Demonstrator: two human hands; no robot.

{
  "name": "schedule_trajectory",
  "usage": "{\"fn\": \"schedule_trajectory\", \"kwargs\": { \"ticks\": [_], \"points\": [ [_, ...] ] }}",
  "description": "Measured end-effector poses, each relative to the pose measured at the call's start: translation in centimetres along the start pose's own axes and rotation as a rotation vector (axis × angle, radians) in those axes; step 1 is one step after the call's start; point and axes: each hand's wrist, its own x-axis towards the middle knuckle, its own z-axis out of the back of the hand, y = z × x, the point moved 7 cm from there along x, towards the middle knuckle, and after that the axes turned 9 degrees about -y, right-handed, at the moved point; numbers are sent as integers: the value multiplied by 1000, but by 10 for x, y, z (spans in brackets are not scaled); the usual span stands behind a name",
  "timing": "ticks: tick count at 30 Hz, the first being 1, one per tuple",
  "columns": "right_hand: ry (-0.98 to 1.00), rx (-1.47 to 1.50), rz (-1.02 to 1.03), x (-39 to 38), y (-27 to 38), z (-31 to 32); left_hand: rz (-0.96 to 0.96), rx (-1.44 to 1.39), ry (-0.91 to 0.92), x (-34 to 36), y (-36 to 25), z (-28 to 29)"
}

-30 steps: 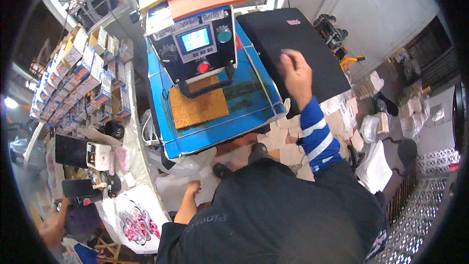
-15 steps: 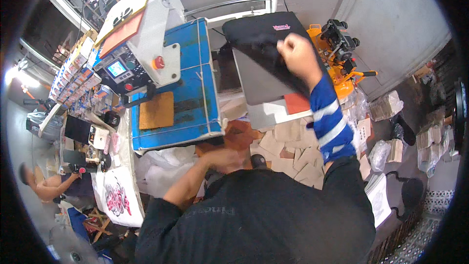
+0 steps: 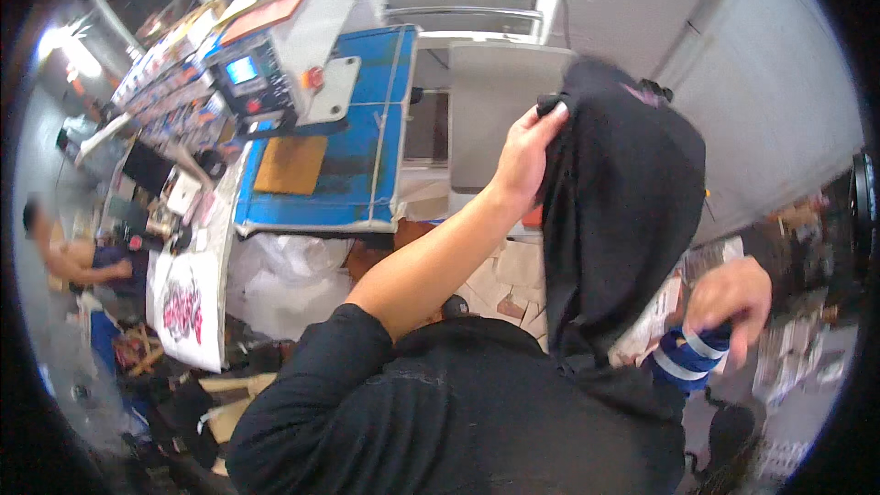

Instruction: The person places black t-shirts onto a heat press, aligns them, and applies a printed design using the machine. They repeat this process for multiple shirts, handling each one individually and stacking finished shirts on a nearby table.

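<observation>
Black cloth (image 3: pixel 628 188) had come off the grey plate (image 3: pixel 500 110), which it partly covered half a second earlier; the left hand (image 3: pixel 522 160) had risen from low near the waist to the cloth's edge, and the right hand (image 3: pixel 733 302) had dropped from above the plate to the lower right of the frame. Cloth now hung bunched right of centre, long axis running roughly top to bottom of the frame, a small pink mark near its upper end. Key relation: cloth lay directly right of the left fingers, its upper left edge pinched between thumb and fingers, bulk draping down and right. Left hand was the one in contact; right hand sat just beside the lower right side. Left forearm reached up and right from the lower middle, elbow bent, palm turned toward the cloth. Right hand was bent over at the wrist above a blue striped sleeve (image 3: pixel 692 357), fingers curled downward, blurred; couldn't tell whether they touched fabric or held anything. Blue press bed (image 3: pixel 353 202) with an orange pad (image 3: pixel 291 165) stood left of the plate.
</observation>
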Motion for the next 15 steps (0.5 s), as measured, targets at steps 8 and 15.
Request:
{"fn": "schedule_trajectory", "kwargs": {
  "ticks": [8, 15],
  "points": [
    [-49, 494, -224, 90, -142, -22, -857, 978, 428, -239, -123, -30],
    [122, 391, -651, 192, -184, -183, -633, 1750, -102, -354, -35, 19]
  ]
}}
